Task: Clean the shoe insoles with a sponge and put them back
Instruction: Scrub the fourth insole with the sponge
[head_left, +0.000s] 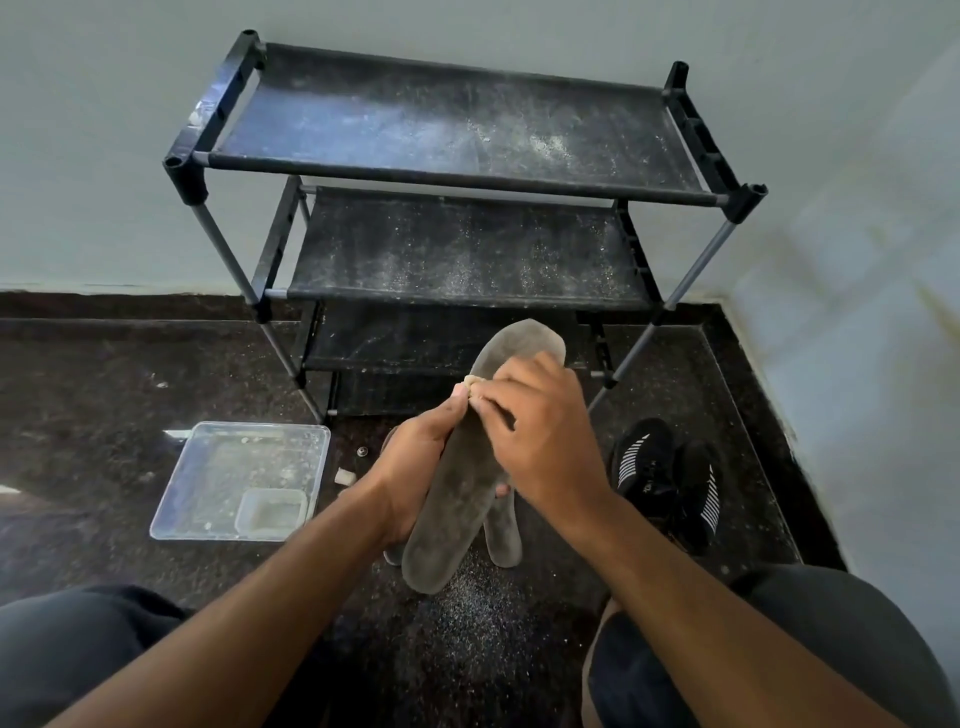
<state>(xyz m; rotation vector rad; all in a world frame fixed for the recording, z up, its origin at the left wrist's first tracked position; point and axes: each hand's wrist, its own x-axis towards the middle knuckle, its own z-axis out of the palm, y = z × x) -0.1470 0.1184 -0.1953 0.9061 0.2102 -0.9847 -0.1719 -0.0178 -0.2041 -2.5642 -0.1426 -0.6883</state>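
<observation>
**Hands scrubbing a grey insole in front of a dusty shoe rack**

A person sits on a dark speckled stone floor (104, 415) in a room corner, pale walls meeting at the right. A black fabric-and-metal-tube shoe rack (457, 171) stands against the back wall, its shelves dusted with pale grit. Open floor lies to the left beyond a clear square plastic tray (208, 467) holding a small clear plastic tub (272, 512). A pair of black sneakers with white stripes (665, 478) sits to the right, near the side wall.

In the centre, the left hand (415, 467) grips a long grey felt-like insole (457, 493) from beneath, held above the floor. The right hand (540, 441) pinches a small pale sponge (472, 383), mostly hidden, against the insole's top. A second grey insole (504, 535) shows just behind the first. Fine grit speckles the floor below.
</observation>
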